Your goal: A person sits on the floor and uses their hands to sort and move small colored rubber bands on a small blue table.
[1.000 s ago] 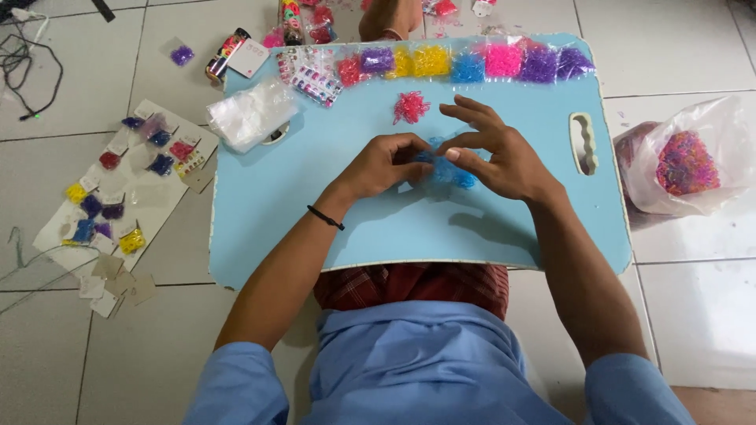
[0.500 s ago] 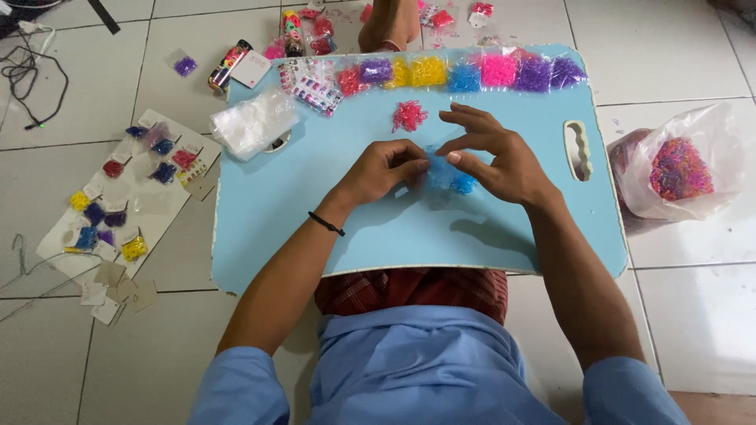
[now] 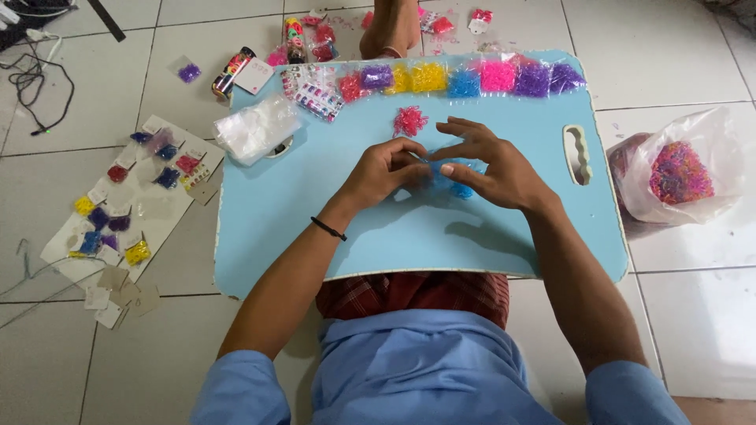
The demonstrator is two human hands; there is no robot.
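My left hand (image 3: 386, 169) and my right hand (image 3: 484, 165) meet over the middle of a light blue lap table (image 3: 315, 228). Between their fingertips they pinch a small clear bag with blue rubber bands (image 3: 457, 187) in it. My right hand's fingers spread over the bag, so most of it is hidden. A small loose pile of pink bands (image 3: 409, 120) lies just beyond my hands. A black band circles my left wrist.
A row of small bags of coloured bands (image 3: 465, 79) lines the table's far edge, with a stack of clear bags (image 3: 256, 130) at its left corner. A card with small filled bags (image 3: 130, 197) lies on the floor tiles, left. A large bag of mixed bands (image 3: 677, 173) sits right. A person's foot (image 3: 390, 27) is beyond the table.
My hands stay together over the blue bag, fingers shifting slightly. The view has tilted a little, so everything sits slightly lower in frame.
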